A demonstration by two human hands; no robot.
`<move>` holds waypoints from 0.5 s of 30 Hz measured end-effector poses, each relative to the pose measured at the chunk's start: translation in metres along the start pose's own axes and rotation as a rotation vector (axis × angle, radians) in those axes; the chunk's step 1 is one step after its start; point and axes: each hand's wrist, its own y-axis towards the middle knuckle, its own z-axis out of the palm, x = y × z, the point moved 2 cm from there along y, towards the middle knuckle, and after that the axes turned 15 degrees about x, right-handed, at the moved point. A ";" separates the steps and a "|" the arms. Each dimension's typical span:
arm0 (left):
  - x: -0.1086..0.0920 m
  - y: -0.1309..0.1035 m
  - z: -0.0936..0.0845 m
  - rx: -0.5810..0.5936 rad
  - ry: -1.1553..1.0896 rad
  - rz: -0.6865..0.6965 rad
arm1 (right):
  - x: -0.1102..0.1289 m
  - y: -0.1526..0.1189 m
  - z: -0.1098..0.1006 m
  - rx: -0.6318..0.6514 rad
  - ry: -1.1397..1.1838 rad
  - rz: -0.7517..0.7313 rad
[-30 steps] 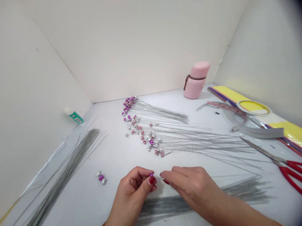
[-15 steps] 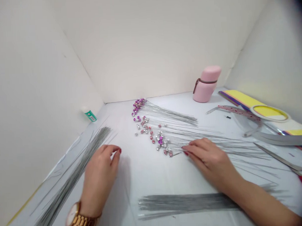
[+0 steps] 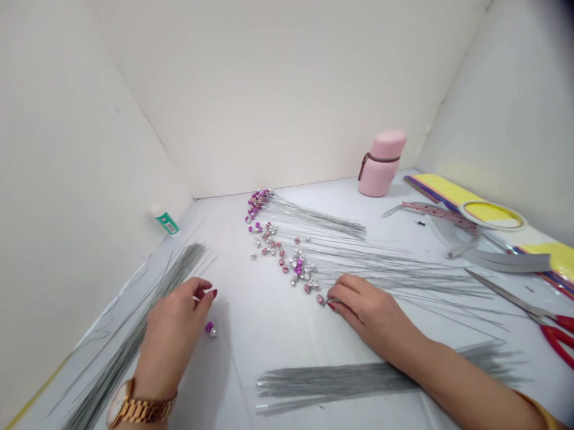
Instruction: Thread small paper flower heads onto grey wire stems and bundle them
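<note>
My left hand (image 3: 175, 327), with a gold watch on the wrist, is curled over a bundle of grey wires (image 3: 144, 332) at the left. Purple and silver gems (image 3: 211, 330) show just beside its palm; what its fingers hold is too small to tell. My right hand (image 3: 367, 306) pinches a thin wire stem near a pink gem (image 3: 320, 299). Silver, pink and purple gems on wires (image 3: 299, 265) fan out behind it. A fuller purple-tipped bundle (image 3: 315, 215) lies farther back. Under my right forearm is another grey wire bundle (image 3: 323, 381).
A pink bottle (image 3: 382, 164) stands at the back right. Red-handled scissors (image 3: 539, 315), a tape roll (image 3: 492, 216), grey ribbon (image 3: 512, 261) and yellow packs (image 3: 448, 192) lie at the right. A green-labelled tube (image 3: 166, 222) is at the left wall.
My right hand has moved left and slightly down, to the stem of the nearest pink gem. Purple and silver gems now show beside my left palm. The view has shifted slightly.
</note>
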 end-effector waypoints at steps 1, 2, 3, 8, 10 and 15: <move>-0.004 -0.002 0.002 -0.016 -0.115 0.032 | 0.000 0.000 0.000 0.005 -0.007 -0.007; -0.009 -0.003 0.006 -0.007 -0.245 0.068 | -0.001 0.000 0.000 0.010 -0.018 -0.013; -0.013 -0.004 0.012 0.027 -0.382 0.105 | -0.001 0.000 0.000 0.015 -0.030 -0.016; -0.037 -0.010 0.056 0.409 -0.995 0.178 | -0.004 0.002 0.000 0.051 -0.049 0.014; -0.045 -0.015 0.071 0.562 -1.193 0.115 | -0.005 0.003 -0.001 0.068 -0.037 0.018; -0.054 -0.027 0.084 0.725 -1.424 -0.030 | -0.006 0.001 0.002 0.073 -0.053 -0.001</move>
